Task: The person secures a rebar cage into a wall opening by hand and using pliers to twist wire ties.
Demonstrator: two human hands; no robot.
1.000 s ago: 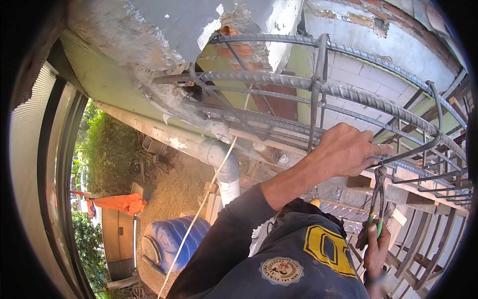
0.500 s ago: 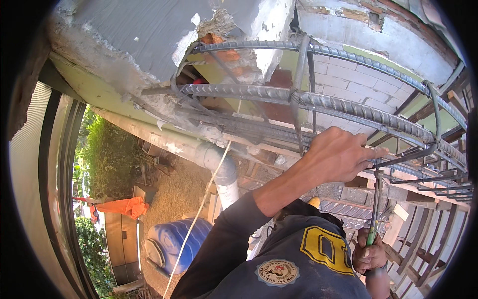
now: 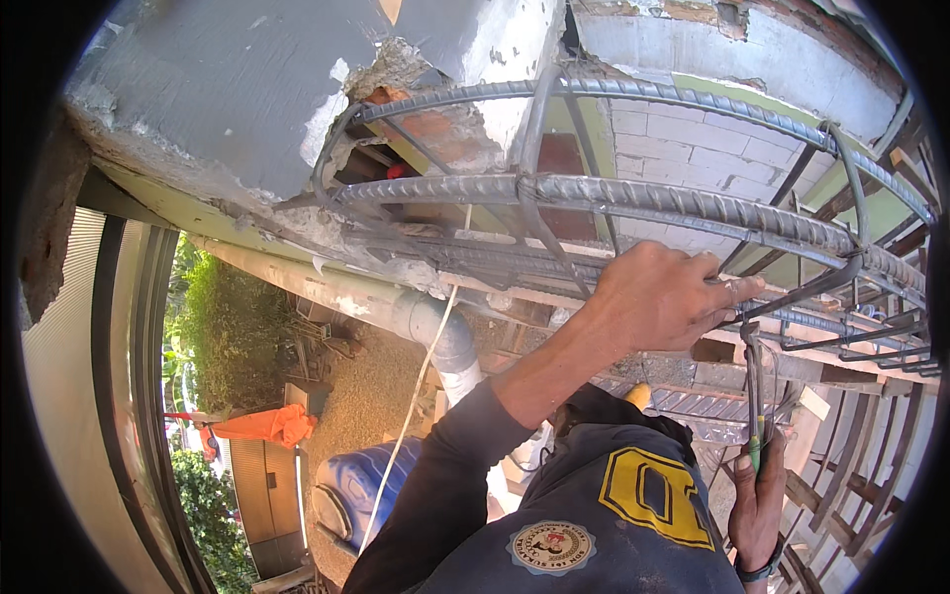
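My left hand (image 3: 673, 302) is closed around the lower part of a reinforcing-bar cage, its fingers bent over the bars beside a stirrup corner. Ribbed steel bars (image 3: 683, 201) run across the view, ringed by square stirrups (image 3: 851, 198). Just below the left fingertips, the head of long-handled pincers (image 3: 755, 381) meets the lower corner of a stirrup. My right hand (image 3: 758, 510) holds their green-sleeved handle from below, fingers fairly straight along it. What the jaws grip is too small to tell.
Broken concrete and plaster (image 3: 386, 69) surround the bars' left end. A grey pipe (image 3: 435, 332) and a pale string (image 3: 411, 421) pass below. Far down stand a blue tank (image 3: 366, 485) and an orange cloth (image 3: 272, 426). Wooden framing (image 3: 861, 465) lies at the right.
My right hand has loosened and straightened its fingers along the pincers' handle. My left hand keeps its place on the bars. The view has shifted slightly, and the nearer stirrup appears more slanted.
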